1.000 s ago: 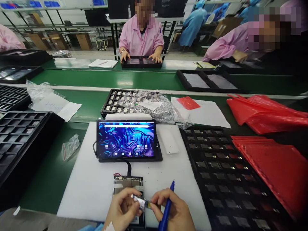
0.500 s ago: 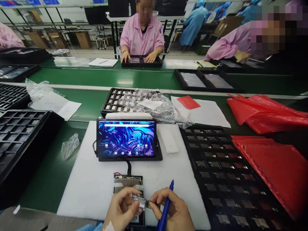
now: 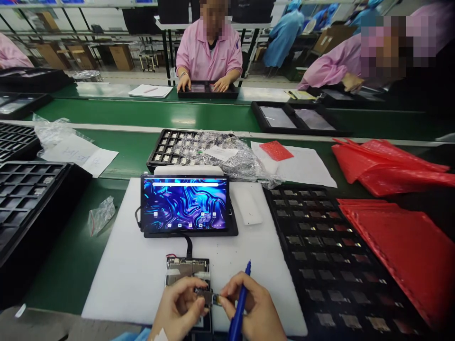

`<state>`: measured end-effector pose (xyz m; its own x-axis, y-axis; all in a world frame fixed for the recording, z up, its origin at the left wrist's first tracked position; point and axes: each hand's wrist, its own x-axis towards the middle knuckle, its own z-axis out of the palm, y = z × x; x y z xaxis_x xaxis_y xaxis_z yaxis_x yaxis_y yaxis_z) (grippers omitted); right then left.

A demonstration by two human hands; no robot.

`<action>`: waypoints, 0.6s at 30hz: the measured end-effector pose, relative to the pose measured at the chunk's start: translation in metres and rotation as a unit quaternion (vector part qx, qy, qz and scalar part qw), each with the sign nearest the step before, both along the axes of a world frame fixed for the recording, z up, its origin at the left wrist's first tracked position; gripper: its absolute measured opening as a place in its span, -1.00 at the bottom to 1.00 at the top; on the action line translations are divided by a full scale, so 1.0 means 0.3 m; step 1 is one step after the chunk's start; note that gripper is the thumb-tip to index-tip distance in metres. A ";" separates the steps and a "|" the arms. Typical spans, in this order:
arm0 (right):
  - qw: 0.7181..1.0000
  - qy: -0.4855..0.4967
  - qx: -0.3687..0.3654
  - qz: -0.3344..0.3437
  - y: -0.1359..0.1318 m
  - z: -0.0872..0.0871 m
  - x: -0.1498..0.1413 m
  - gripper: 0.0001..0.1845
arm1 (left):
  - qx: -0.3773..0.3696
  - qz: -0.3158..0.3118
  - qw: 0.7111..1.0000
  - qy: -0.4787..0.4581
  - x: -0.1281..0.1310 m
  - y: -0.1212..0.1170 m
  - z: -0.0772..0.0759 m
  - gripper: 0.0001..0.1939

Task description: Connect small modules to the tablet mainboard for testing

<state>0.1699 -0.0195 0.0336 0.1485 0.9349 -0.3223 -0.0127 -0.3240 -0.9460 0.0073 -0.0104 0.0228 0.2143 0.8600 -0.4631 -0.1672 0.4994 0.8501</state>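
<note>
Tiny circuit module (image 3: 208, 297) with a metal-topped body, and it's right there between both hands, pinched at each end just above the opened tablet board! Left hand (image 3: 178, 312) grips one end, fingers curled tight. Right hand (image 3: 254, 308) closes on the other end and clamps a blue pen (image 3: 240, 303) at the same time, its tip pointing up and away. Directly beneath the hands sits that tablet board (image 3: 187, 272), foil and tape across its top, and a black ribbon cable (image 3: 188, 246) runs up to a lit tablet display (image 3: 185, 203) showing swirling blue wallpaper and a few small icons.

Both lie on a white foam pad (image 3: 142, 284). Over on the right, a black compartment tray (image 3: 320, 265) holds a small metal part in each pocket, with red plastic bags (image 3: 391, 246) lying across its edge. Straight ahead, another black tray (image 3: 167, 147) is loaded with similar parts, half covered by a crinkled clear bag (image 3: 220, 154). To the left, a handwritten sheet (image 3: 76, 151) lies on the green conveyor bench (image 3: 170, 113), but that writing's too blurred to read. Across the line, a co-worker in a pink smock (image 3: 209, 52) rests both hands on a black tray (image 3: 208, 91).
</note>
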 end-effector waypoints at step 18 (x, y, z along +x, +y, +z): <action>0.998 0.051 -0.030 0.012 -0.007 0.028 0.001 -0.81 | -0.012 0.023 1.000 -0.014 0.007 -0.004 0.028 -0.57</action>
<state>0.1702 -0.0215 0.0421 0.0891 0.9163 -0.3904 -0.1001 -0.3818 -0.9188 0.0093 -0.0115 0.0312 0.1876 0.8576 -0.4789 -0.2134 0.5115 0.8324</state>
